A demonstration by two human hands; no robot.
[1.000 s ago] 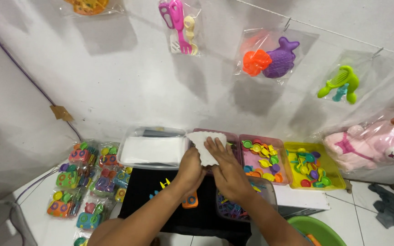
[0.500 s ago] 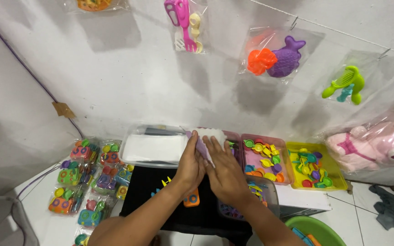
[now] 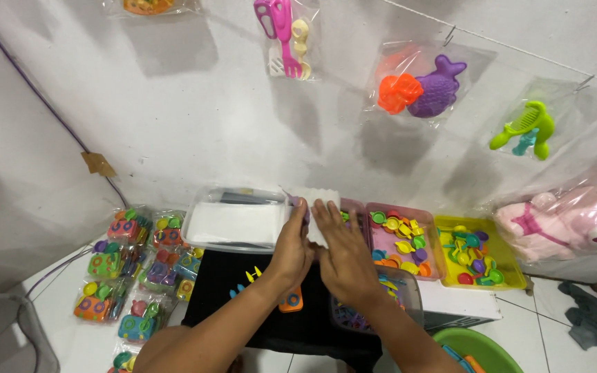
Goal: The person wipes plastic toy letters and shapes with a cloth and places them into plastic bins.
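One head-worn camera looks forward and down from close behind the hands (image 3: pixel 319 252), facing the white wall (image 3: pixel 174 124), with the floor (image 3: pixel 57 304) near the lower edge.

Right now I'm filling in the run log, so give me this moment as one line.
left hand: holds white bag | right hand: holds same bag | below: black mat | right: pink tray, yellow tray

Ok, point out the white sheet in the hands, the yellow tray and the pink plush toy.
white sheet (image 3: pixel 323 200): head view, upper edge above the fingers.
yellow tray (image 3: pixel 513 276): head view, right rim.
pink plush toy (image 3: pixel 575 224): head view, bagged body.
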